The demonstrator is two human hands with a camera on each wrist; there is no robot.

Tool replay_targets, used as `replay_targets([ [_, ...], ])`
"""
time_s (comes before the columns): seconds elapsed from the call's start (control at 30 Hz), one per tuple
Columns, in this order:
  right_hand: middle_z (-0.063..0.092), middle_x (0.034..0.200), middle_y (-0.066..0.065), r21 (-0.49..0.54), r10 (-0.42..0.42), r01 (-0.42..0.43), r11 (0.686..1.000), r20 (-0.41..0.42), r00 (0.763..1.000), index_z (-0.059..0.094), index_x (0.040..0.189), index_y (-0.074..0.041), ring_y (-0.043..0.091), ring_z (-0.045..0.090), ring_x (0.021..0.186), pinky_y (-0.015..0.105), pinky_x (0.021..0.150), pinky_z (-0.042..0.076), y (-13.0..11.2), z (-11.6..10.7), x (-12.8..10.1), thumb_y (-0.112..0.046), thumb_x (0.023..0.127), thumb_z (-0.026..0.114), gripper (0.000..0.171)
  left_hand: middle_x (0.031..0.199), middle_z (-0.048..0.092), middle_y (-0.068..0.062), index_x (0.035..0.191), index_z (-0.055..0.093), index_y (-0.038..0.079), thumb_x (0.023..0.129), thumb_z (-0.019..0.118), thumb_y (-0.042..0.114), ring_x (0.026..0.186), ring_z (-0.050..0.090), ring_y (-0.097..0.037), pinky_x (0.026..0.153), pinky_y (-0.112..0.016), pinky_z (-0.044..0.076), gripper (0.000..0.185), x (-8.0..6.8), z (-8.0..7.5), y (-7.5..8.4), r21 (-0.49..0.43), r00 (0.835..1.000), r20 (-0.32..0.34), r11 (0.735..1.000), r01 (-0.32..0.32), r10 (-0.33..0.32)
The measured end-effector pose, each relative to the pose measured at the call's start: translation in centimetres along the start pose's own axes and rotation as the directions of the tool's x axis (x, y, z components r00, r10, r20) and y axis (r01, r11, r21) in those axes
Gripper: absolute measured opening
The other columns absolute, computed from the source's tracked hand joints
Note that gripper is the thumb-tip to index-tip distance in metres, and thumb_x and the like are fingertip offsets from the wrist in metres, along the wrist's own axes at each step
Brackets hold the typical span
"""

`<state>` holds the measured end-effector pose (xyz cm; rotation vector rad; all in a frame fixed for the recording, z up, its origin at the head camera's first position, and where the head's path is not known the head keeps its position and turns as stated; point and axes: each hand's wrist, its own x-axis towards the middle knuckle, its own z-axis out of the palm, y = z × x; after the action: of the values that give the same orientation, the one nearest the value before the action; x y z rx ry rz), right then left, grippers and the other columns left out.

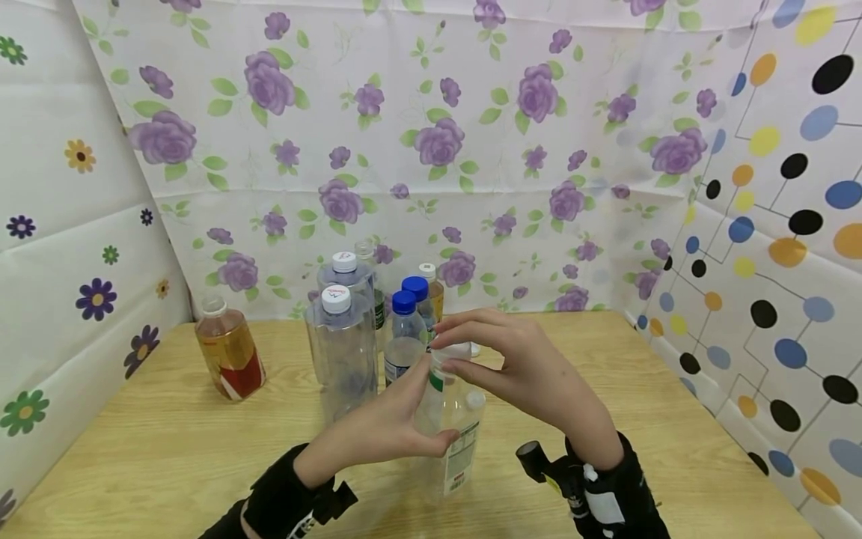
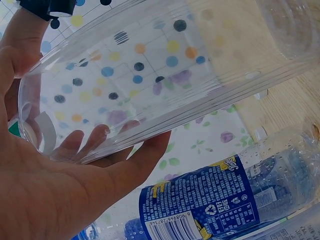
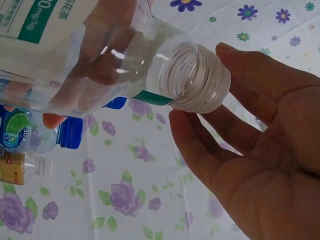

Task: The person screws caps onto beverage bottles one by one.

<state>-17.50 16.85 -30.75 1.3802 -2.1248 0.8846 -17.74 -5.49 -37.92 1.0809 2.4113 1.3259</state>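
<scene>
Now my left hand (image 1: 384,434) grips the clear bottle (image 1: 450,430) at lower centre — right hand (image 1: 518,367) fingers (image 3: 200,145) pinch its white cap (image 3: 202,77), other bottles (image 1: 350,329) behind on the tabletop (image 1: 168,449)

Left hand (image 1: 377,430) gripping, right hand (image 1: 518,367) fingers pinching

On the light wooden table (image 1: 168,449), a clear empty plastic bottle (image 1: 450,419) stood between both hands, in front of a cluster of 6 capped bottles (image 1: 377,314). An amber-filled bottle (image 1: 229,352) stood apart at the left.
</scene>
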Motion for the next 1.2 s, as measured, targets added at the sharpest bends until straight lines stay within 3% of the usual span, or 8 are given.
replay_targets([
  [0.23,0.064,0.136,0.010,0.175,-0.039,0.022,0.984,0.092,0.995,0.069,0.126,-0.012,0.024,0.059,0.127,0.034,0.095,0.056,1.7,-0.6,-0.2,0.005,0.094,0.068,0.036,0.170,0.006,0.001,0.163,-0.004,0.026,0.091,0.075,0.036,0.154,0.019,-0.018,0.118,-0.052,0.033,0.107,0.0,0.0,0.0,0.009,1.000,0.005,1.000,0.004,-0.004],
  [0.4,0.055,0.144,0.020,0.452,-0.054,-0.027,0.892,0.166,0.985,0.064,0.131,-0.003,0.026,0.049,0.140,0.038,0.108,0.048,2.7,-0.9,-0.5,0.013,0.097,0.058,0.038,0.162,0.023,0.003,0.161,0.005,0.030,0.090,0.077,0.032,0.146,0.034,-0.016,0.114,-0.048,0.038,0.101,0.2,0.0,0.0,-0.005,1.000,-0.002,1.000,-0.028,0.028],
  [0.5,0.054,0.145,0.022,0.507,-0.046,-0.050,0.860,0.174,0.984,0.063,0.131,-0.001,0.025,0.047,0.141,0.040,0.110,0.046,3.0,-1.0,-0.6,0.013,0.098,0.057,0.037,0.158,0.029,0.005,0.160,0.008,0.031,0.089,0.077,0.031,0.142,0.039,-0.015,0.112,-0.047,0.039,0.099,0.3,0.0,0.0,-0.009,0.999,-0.007,0.999,-0.039,0.039],
  [0.57,0.055,0.144,0.022,0.495,-0.037,-0.053,0.867,0.169,0.985,0.064,0.131,-0.001,0.025,0.048,0.140,0.040,0.109,0.047,3.0,-0.9,-0.6,0.012,0.098,0.058,0.036,0.157,0.029,0.005,0.160,0.009,0.031,0.089,0.077,0.031,0.141,0.039,-0.014,0.112,-0.046,0.040,0.099,0.3,0.0,0.0,-0.008,0.999,-0.007,0.999,-0.037,0.037],
  [0.73,0.061,0.138,0.016,0.387,0.028,-0.077,0.919,0.129,0.991,0.068,0.127,-0.004,0.024,0.055,0.133,0.038,0.103,0.053,2.5,-0.7,-0.6,0.008,0.095,0.065,0.034,0.163,0.021,0.005,0.161,0.005,0.034,0.090,0.076,0.033,0.147,0.032,-0.014,0.115,-0.048,0.037,0.101,0.2,0.0,-0.1,-0.002,1.000,-0.002,1.000,-0.030,0.030],
  [0.9,0.067,0.128,0.007,0.157,0.074,-0.083,0.984,0.059,0.995,0.072,0.121,-0.012,0.018,0.064,0.115,0.031,0.090,0.056,1.4,-0.2,-0.3,-0.001,0.091,0.074,0.032,0.163,0.020,0.007,0.160,0.003,0.038,0.090,0.076,0.032,0.146,0.034,-0.013,0.113,-0.047,0.039,0.102,0.3,0.0,-0.2,-0.006,0.999,-0.003,0.999,-0.052,0.052],
  [1.03,0.068,0.124,0.002,0.032,0.064,-0.065,0.997,0.023,0.998,0.072,0.118,-0.014,0.014,0.066,0.106,0.030,0.086,0.055,0.6,-0.1,-0.2,-0.005,0.090,0.078,0.031,0.163,0.021,0.008,0.160,0.004,0.039,0.090,0.076,0.031,0.144,0.036,-0.013,0.112,-0.047,0.040,0.101,0.3,0.0,-0.2,-0.012,0.998,-0.008,0.998,-0.059,0.059],
  [1.2,0.067,0.124,0.002,0.023,0.048,-0.049,0.999,0.029,0.998,0.071,0.119,-0.014,0.014,0.065,0.106,0.030,0.086,0.055,0.6,-0.3,-0.2,-0.005,0.090,0.078,0.032,0.163,0.021,0.008,0.160,0.005,0.039,0.090,0.076,0.031,0.143,0.037,-0.013,0.111,-0.048,0.040,0.100,0.3,0.1,-0.1,-0.019,0.998,-0.007,0.998,-0.061,0.061],
])
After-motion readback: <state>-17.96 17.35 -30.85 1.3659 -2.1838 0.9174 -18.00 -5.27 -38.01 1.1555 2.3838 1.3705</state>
